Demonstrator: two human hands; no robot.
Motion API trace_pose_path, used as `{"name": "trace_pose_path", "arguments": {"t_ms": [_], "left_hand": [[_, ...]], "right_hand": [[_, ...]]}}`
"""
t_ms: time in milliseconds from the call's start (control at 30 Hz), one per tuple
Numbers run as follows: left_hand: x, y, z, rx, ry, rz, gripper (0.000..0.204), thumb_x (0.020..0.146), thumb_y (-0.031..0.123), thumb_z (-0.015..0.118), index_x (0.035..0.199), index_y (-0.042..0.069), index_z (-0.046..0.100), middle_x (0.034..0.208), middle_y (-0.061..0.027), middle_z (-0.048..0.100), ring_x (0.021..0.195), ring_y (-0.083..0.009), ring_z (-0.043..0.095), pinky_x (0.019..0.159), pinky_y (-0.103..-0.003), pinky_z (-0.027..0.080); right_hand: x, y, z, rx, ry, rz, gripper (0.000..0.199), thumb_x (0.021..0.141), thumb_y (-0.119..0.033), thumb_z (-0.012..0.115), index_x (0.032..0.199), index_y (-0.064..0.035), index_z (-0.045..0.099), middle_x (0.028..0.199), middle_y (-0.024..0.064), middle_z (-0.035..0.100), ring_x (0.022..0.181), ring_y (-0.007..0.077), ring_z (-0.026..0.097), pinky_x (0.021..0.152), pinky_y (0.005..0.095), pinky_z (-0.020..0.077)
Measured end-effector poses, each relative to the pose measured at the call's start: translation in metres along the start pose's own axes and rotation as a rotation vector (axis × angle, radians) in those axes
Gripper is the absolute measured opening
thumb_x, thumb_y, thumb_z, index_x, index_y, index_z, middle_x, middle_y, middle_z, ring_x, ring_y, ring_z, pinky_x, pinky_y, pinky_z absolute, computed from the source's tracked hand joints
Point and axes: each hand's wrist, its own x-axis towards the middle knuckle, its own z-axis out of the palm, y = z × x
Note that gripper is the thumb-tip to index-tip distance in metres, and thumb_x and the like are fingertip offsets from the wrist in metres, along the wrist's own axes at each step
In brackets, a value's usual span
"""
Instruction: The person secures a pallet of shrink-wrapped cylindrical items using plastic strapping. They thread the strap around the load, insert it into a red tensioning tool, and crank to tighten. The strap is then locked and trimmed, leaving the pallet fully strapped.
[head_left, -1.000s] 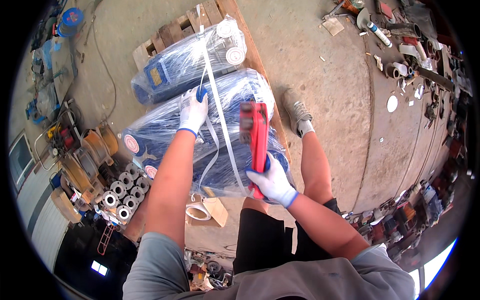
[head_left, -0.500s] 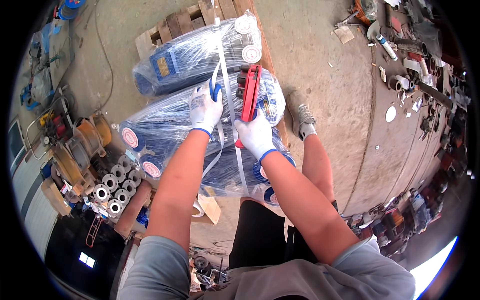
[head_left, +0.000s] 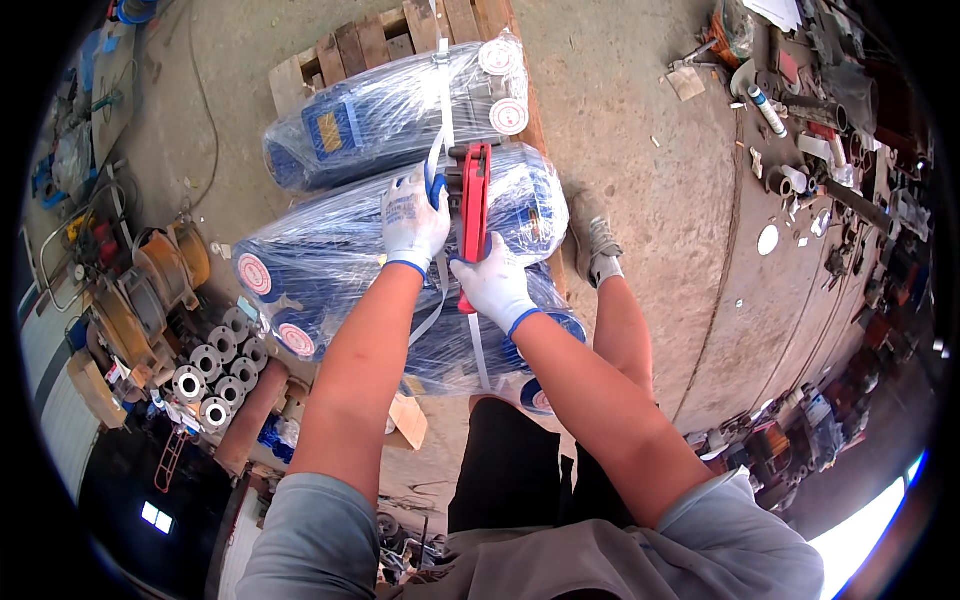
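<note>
My right hand (head_left: 497, 282), in a white glove with a blue cuff, is wrapped round the lower part of a red strapping tool (head_left: 476, 205). The tool lies lengthwise over the white strap (head_left: 446, 100) that runs across the load. My gloved left hand (head_left: 414, 222) is closed on a loose length of this strap, just left of the tool's dark head. Another loose strap part hangs below that hand. Beneath both hands lie long blue objects in clear stretch film (head_left: 330, 225), with round red-and-white end labels. A similar wrapped bundle (head_left: 395, 105) sits beyond them.
The load rests on a wooden pallet (head_left: 352, 50). My shoe (head_left: 597, 243) stands at its right edge. Several metal flanges (head_left: 205, 362) and cable reels lie at left. Pipes, a tube (head_left: 768, 112) and scrap line the right side.
The red tool and my right hand have shifted left, bringing the tool over the strap and close to my left hand. My left hand keeps its grip, slightly farther right.
</note>
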Motion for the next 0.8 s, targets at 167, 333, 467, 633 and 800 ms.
{"name": "trace_pose_path", "arguments": {"t_ms": [167,333,467,633,800], "left_hand": [[-0.003,-0.005,0.005,-0.051,0.041,0.014,0.042,0.101,0.029,0.060,0.137,0.007,0.060,0.124,-0.0193,0.072,0.116,-0.0428,0.065,0.111,-0.053,0.045],[-0.002,-0.014,0.012,-0.047,0.048,-0.013,0.049,0.101,0.026,0.059,0.146,0.007,0.056,0.127,-0.0200,0.070,0.119,-0.0407,0.063,0.110,-0.052,0.045],[-0.001,-0.008,0.012,-0.121,0.091,-0.021,0.060,0.101,0.024,0.059,0.158,0.011,0.046,0.128,-0.0203,0.069,0.120,-0.0406,0.062,0.109,-0.051,0.045],[0.001,-0.007,0.004,-0.087,0.001,0.037,0.065,0.099,0.022,0.060,0.161,0.012,0.041,0.127,-0.0199,0.068,0.119,-0.0401,0.062,0.110,-0.050,0.045],[0.003,-0.008,0.002,-0.036,-0.004,0.055,0.054,0.096,0.024,0.065,0.149,0.011,0.057,0.121,-0.0176,0.071,0.116,-0.0402,0.064,0.107,-0.051,0.048]], "right_hand": [[-0.005,0.022,-0.001,-0.078,-0.067,-0.025,0.095,0.087,-0.046,0.076,0.154,0.0085,0.037,0.124,0.0312,0.069,0.116,0.0433,0.069,0.103,0.0438,0.0532],[0.000,0.019,-0.027,-0.064,-0.270,0.021,0.104,0.087,-0.047,0.075,0.160,0.0085,0.026,0.126,0.0323,0.068,0.119,0.0417,0.069,0.104,0.0425,0.0523],[0.003,0.032,-0.032,0.046,-0.317,0.013,0.106,0.088,-0.051,0.075,0.161,0.0086,0.024,0.127,0.0323,0.068,0.118,0.0405,0.069,0.104,0.0407,0.0523],[0.010,0.052,-0.030,0.406,-0.314,0.075,0.112,0.089,-0.059,0.077,0.159,0.0128,0.027,0.137,0.0325,0.063,0.129,0.0365,0.064,0.109,0.0356,0.0486],[-0.005,0.038,-0.040,0.786,-0.308,0.111,0.095,0.094,-0.042,0.080,0.158,0.0093,0.033,0.143,0.0240,0.060,0.127,0.0260,0.060,0.107,0.0355,0.0489]]}}
